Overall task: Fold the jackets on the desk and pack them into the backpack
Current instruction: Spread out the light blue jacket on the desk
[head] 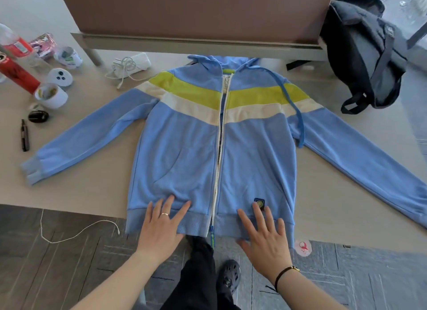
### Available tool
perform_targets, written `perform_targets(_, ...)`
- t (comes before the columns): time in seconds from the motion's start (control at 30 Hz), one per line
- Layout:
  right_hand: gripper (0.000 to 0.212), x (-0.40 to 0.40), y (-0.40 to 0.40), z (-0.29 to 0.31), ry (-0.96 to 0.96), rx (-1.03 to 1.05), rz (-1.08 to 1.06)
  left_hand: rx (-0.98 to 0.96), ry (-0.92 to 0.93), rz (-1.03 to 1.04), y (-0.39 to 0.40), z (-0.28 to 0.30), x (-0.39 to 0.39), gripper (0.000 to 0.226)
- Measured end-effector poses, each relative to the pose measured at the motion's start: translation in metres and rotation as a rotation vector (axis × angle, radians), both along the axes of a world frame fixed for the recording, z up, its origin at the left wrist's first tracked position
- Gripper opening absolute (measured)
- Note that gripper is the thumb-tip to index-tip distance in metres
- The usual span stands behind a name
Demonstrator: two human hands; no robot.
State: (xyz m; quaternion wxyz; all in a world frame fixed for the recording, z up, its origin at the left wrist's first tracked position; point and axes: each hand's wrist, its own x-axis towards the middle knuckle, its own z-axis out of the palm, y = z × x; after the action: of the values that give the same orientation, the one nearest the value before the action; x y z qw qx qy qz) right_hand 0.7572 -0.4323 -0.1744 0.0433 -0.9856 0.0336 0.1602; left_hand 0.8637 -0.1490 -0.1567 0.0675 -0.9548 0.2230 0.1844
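A: Smoothing is the step judged to be in hand. A blue jacket (208,134) with lime and cream chest bands is laid front-up on the bench (92,189), zipped most of the way, both sleeves spread outward and the hood toward the far edge. Its ribbed hem is overhung slightly past the near edge.

B: How are the hands placed?

A: The left hand (161,226) is pressed flat on the hem left of the zip; the right hand (263,233) is pressed flat on the hem right of it, fingertips just beside a small dark badge (259,203). Both grips are fully open, fingers straight and splayed; nothing is held or pinched by either.

B: And the backpack?

A: The grey backpack (362,53) is stood at the far right of the bench, well apart from the jacket. Whether its opening is unzipped cannot be told.

B: How far along is the task judged to be?

A: Early. No fold is yet made, and nothing is seen packed.

B: What is called for next?

A: A sleeve would probably be taken at the cuff and laid across the body. The blue drawcord (298,115) trailing over the right sleeve should be tucked in first. The cups and cans (50,94) near the left cuff should be avoided.
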Motion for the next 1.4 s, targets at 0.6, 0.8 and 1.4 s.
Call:
perform_targets(0.6,0.054,-0.013,-0.001,0.009,-0.128,0.059,0.144,-0.009,-0.019,-0.097,-0.016,0.012,0.007,0.090)
perform_targets(0.8,0.060,-0.003,0.010,0.025,-0.133,0.095,0.060,-0.039,0.171,-0.053,-0.016,0.028,0.013,0.098)
perform_targets(1.4,0.037,0.061,0.018,0.037,-0.172,0.168,-0.197,-0.270,0.133,0.131,-0.048,0.041,0.053,0.052)
